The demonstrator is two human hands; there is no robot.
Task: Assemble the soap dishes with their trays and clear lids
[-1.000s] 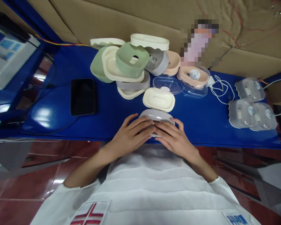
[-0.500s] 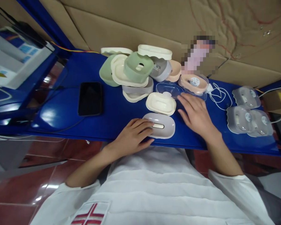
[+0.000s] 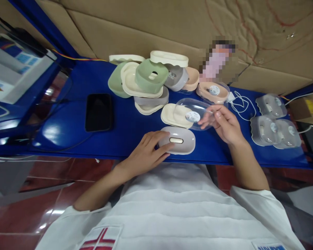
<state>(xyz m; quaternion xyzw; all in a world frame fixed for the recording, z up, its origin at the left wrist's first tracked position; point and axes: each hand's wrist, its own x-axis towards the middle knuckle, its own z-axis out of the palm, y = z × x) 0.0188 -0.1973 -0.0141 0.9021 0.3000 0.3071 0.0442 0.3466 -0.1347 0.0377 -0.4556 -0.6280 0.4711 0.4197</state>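
Note:
A grey oval soap box [image 3: 181, 144] with a cream handle lies at the front edge of the blue table [image 3: 125, 128]. My left hand [image 3: 146, 154] rests against its left side, fingers curled on it. My right hand [image 3: 225, 122] holds a clear plastic lid [image 3: 191, 109] with a round sticker, lifted and tilted above the table. Under and behind that lid sits a cream tray [image 3: 172, 114].
A heap of green, cream, grey and pink soap-box parts [image 3: 148, 80] stands at the back. A black phone [image 3: 98, 111] lies to the left. A pink box under a clear lid [image 3: 213, 92], a white cable [image 3: 241, 102] and three closed grey boxes [image 3: 273, 123] are on the right.
My right hand left the grey box, reached to the back, and now has the clear lid lifted off the table. My left hand stayed on the grey box.

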